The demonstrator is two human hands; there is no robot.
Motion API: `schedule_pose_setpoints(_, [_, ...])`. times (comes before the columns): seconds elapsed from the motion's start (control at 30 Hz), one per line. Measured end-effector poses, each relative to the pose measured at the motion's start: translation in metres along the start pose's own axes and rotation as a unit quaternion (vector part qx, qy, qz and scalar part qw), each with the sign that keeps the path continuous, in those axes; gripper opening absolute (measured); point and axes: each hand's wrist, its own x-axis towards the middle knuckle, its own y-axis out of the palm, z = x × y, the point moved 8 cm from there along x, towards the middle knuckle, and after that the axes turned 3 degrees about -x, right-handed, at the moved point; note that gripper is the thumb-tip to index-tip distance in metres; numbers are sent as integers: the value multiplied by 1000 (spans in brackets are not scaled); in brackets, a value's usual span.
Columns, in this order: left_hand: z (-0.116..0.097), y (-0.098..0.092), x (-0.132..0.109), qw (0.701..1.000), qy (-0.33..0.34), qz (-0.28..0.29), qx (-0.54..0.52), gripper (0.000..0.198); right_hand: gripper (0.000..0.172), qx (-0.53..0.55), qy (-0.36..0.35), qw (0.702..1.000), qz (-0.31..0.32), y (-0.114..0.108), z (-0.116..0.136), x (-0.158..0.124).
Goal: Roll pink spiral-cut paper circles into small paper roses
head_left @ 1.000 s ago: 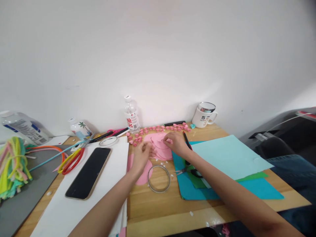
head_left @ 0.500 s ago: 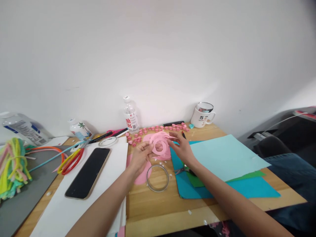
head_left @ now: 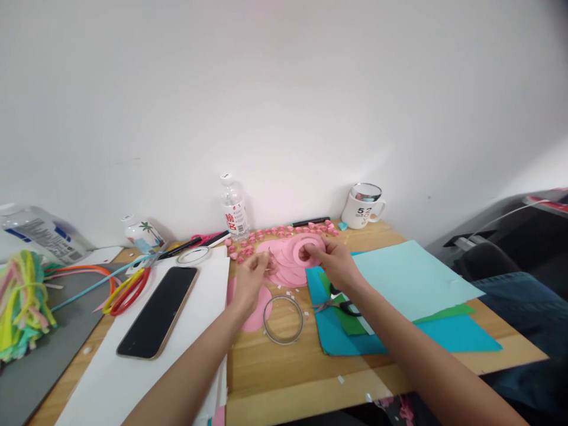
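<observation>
My right hand [head_left: 338,264] is closed on a pink paper ring [head_left: 309,241], its fingertips at the ring's inner edge. The ring is above a spread of pink paper pieces [head_left: 288,275] on the table. To the left, the fingers of my left hand [head_left: 252,281] are pinched together; what is between them, if anything, is too small to make out. A pink paper disc [head_left: 260,310] lies partly under that hand. Nearer to me, a roll of clear tape [head_left: 283,340] lies flat, with small white scraps around it. Black-handled scissors [head_left: 339,305] rest beneath my right wrist.
Small pink folded pieces [head_left: 248,242] line the back, near a plastic bottle [head_left: 235,213] and a white mug [head_left: 361,212]. Blue and green sheets [head_left: 412,278] lie right. A phone [head_left: 157,313] rests on white paper [head_left: 102,367] at left, beside red-yellow scissors [head_left: 128,290].
My right hand has moved slightly right with the pink ring, away from my left hand. My left hand has let go of the ring and drawn a little left.
</observation>
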Motion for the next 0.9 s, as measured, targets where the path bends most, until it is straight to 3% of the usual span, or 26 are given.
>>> schedule_pose_setpoints(0.13, [21, 11, -5, 986, -149, 39, -59, 42, 21, 87, -3, 995, 44, 1, 21, 8])
schedule_pose_setpoints(0.23, [26, 22, -13, 969, -216, 85, -86, 45, 26, 145, -25, 986, 80, -2, 36, 19])
schedule_pose_setpoints(0.33, [24, 26, -15, 965, -220, 105, -100, 47, 30, 186, -32, 982, 29, -20, 27, 33])
schedule_pose_setpoints(0.43, [24, 24, -13, 963, -220, 107, -109, 48, 33, 123, -11, 992, 9, -28, 2, 42])
schedule_pose_setpoints(0.53, [28, 21, -12, 961, -232, 104, -107, 49, 36, 88, -22, 996, 7, -31, -7, 45])
schedule_pose_setpoints(0.67, [30, 23, -13, 958, -241, 115, -106, 50, 34, 105, 25, 993, 39, -20, -7, 50])
schedule_pose_setpoints(0.77, [28, 24, -12, 959, -231, 122, -108, 51, 26, 221, 63, 972, 40, -11, -7, 55])
schedule_pose_setpoints(0.9, [28, 22, -11, 959, -238, 104, -112, 52, 19, 299, 213, 926, 86, 16, -31, 47])
